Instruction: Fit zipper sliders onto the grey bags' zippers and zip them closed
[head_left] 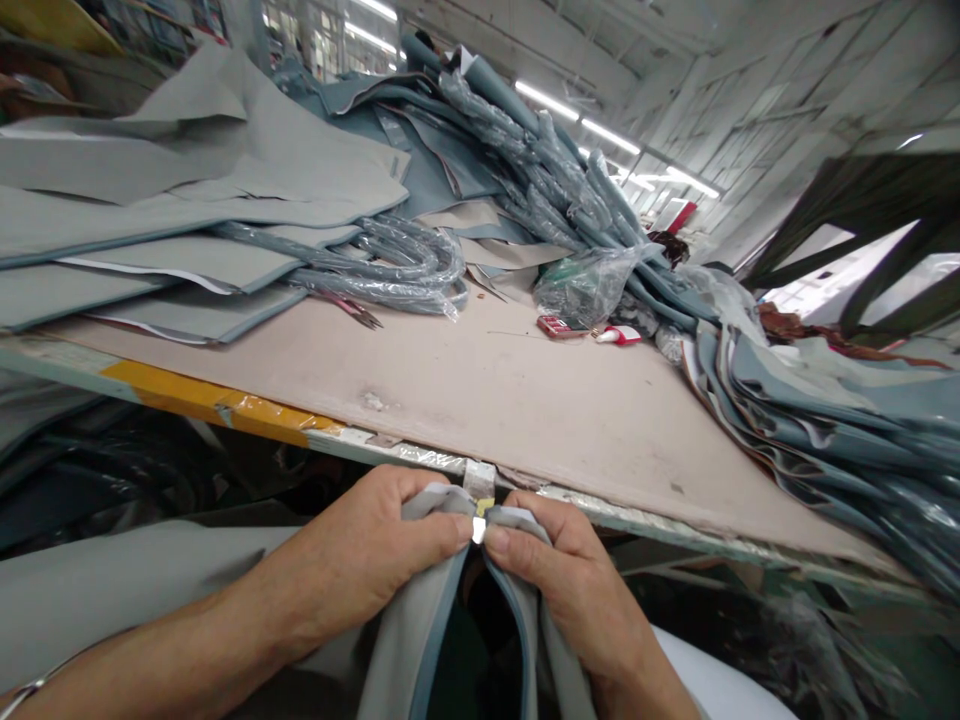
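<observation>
Both my hands meet just below the near edge of the worktable (pixel 525 400). My left hand (pixel 375 560) pinches the left edge of a grey fabric piece (pixel 405 650) with blue-grey zipper tape. My right hand (pixel 562 580) pinches the matching right edge. A small metal zipper slider (pixel 478 528) sits between my thumbs where the two edges join. Below the hands the fabric parts into a dark opening.
Stacks of grey fabric panels (pixel 187 190) lie on the table's left. Plastic-wrapped zipper bundles (pixel 405 265) and more blue-grey pieces (pixel 825 420) pile at the back and right. Scissors (pixel 352 308), a clear bag (pixel 585 285) and a small red item (pixel 555 327) lie mid-table.
</observation>
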